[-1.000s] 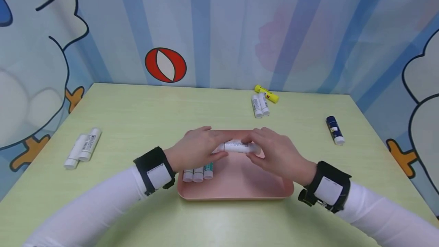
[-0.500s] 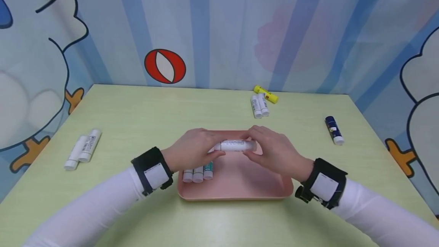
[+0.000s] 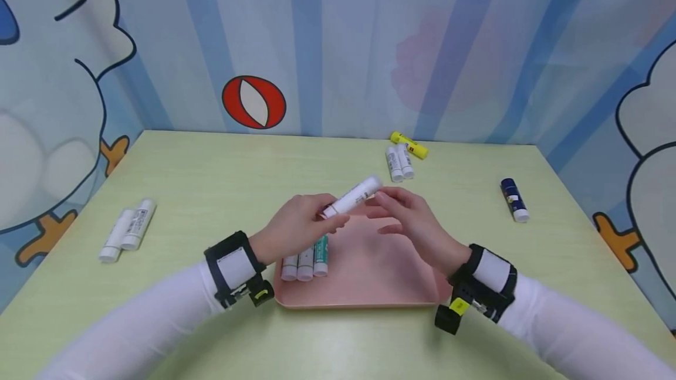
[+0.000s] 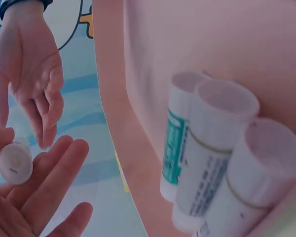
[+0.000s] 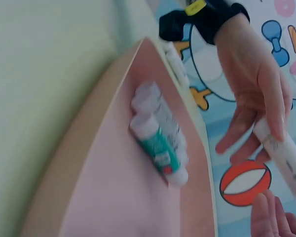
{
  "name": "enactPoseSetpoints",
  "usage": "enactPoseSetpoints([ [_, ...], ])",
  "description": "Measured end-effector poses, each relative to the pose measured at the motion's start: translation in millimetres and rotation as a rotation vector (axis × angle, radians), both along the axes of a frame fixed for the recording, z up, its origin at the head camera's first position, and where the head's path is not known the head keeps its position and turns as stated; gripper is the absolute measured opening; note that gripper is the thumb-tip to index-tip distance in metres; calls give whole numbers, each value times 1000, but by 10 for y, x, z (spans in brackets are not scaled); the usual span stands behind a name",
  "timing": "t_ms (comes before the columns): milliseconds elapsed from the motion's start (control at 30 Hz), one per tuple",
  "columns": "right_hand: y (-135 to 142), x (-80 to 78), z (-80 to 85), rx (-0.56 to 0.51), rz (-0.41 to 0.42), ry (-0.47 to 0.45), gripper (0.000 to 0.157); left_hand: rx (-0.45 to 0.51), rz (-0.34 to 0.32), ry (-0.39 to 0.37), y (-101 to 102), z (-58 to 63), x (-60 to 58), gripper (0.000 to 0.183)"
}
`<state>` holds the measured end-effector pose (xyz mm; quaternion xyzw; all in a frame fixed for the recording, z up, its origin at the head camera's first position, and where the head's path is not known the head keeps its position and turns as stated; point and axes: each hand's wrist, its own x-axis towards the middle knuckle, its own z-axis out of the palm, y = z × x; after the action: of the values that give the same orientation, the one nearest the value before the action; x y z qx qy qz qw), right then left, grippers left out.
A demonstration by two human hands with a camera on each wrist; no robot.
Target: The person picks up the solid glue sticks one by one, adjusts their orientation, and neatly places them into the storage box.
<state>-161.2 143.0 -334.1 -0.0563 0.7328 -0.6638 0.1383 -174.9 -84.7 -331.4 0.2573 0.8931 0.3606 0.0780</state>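
Observation:
A white glue stick [image 3: 352,197] is pinched between the thumb and fingers of my left hand [image 3: 290,228], tilted up to the right above the pink tray [image 3: 369,295]. My right hand [image 3: 419,224] is beside the stick's raised end, fingers loosely bent and gripping nothing; whether a fingertip touches it is unclear. In the left wrist view, one round end of the held glue stick [image 4: 15,164] faces the camera. Side by side in the tray's left part lie two white glue sticks [image 3: 305,265] and one with a green label [image 3: 321,257], partly behind my left hand.
Two white glue sticks [image 3: 127,228] lie on the table's left side. Another white pair [image 3: 399,163] and a yellow glue stick [image 3: 411,145] are at the back edge. A dark blue glue stick [image 3: 514,200] lies at right. A printed curtain [image 3: 348,46] hangs behind.
The glue stick was level between both hands; now its right end points upward. My right hand has let go of that end, its fingers spreading, while my left hand keeps hold.

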Motion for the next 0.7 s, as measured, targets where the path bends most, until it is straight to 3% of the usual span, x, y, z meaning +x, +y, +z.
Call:
enactPoseSetpoints([
  [133, -125, 44, 14, -94, -97, -34, 48, 22, 22, -3, 60, 2, 41, 29],
  [333, -229, 66, 22, -107, -235, -72, 42, -26, 36, 135, 103, -30, 94, 33],
  [567, -259, 86, 16, -108, -255, -67, 42, -3, -6, 213, 49, -78, 98, 41],
  [700, -246, 62, 17, -85, -235, -56, 41, 15, -31, 151, -57, -83, 107, 43],
])
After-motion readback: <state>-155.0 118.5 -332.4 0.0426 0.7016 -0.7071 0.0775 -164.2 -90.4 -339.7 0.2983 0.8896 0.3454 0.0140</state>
